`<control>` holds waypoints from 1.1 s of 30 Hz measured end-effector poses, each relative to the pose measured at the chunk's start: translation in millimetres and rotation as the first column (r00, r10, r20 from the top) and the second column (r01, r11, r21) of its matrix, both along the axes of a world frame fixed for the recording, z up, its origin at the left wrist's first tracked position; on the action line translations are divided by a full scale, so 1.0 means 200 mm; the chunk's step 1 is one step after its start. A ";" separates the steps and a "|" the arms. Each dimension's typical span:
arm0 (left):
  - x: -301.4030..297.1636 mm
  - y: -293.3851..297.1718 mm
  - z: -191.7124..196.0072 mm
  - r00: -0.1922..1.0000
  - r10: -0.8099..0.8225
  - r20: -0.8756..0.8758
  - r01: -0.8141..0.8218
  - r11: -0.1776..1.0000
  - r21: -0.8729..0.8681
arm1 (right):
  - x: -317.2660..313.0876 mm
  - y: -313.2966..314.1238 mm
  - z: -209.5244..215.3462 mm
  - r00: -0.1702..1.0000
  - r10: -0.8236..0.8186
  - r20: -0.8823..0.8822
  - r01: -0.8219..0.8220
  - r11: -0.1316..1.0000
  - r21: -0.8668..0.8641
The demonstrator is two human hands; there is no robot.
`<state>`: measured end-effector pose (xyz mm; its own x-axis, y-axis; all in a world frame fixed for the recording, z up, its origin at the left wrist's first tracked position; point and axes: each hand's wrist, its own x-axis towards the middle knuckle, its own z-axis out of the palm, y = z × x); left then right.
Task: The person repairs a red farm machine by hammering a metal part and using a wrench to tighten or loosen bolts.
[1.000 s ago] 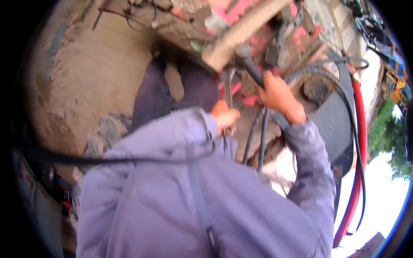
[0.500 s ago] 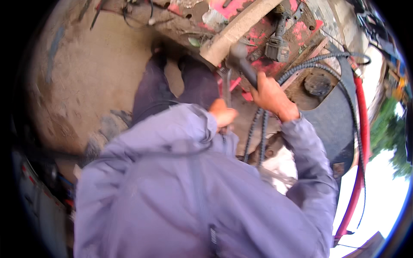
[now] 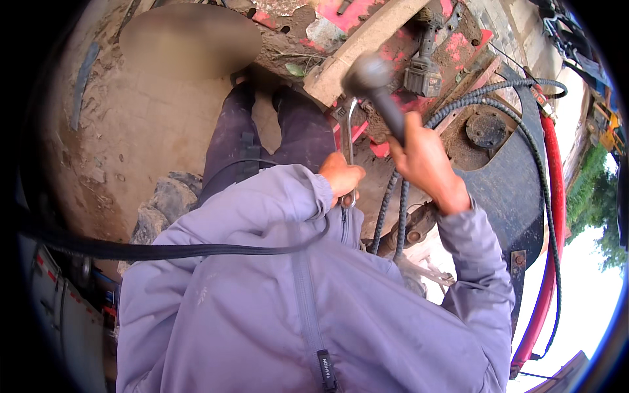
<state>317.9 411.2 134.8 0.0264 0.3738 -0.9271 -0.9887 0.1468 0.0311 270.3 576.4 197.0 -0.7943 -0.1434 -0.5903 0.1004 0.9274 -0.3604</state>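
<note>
Grey-purple cloth comes first: the jacket (image 3: 255,308) fills the low part of the view, with a black strap (image 3: 196,251) across it. The left hand (image 3: 341,175) is wrapped around a shiny wrench (image 3: 349,134), which points away from the body. The right hand (image 3: 424,158) grips a hammer (image 3: 383,98) by its dark handle. The hammer's big head is up near the wrench's far end; I cannot tell if the two touch. That end is next to some dirty metal. Nothing shows whether any part there has come loose, so I cannot say how much is done. Both tools are in use, so the work does not look finished.

Past them, a long wood beam (image 3: 367,49) lies on a red, muddy machine (image 3: 457,49). A battery tool (image 3: 422,73) lies right of the beam. Farther right is a long red pipe (image 3: 555,190). Green trees (image 3: 586,193) stand far off.
</note>
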 end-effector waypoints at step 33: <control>-0.03 -0.01 -0.02 0.990 -0.132 -0.041 0.129 0.990 -0.057 | -0.02 -0.06 0.07 0.976 -0.173 -0.130 0.161 0.982 -0.096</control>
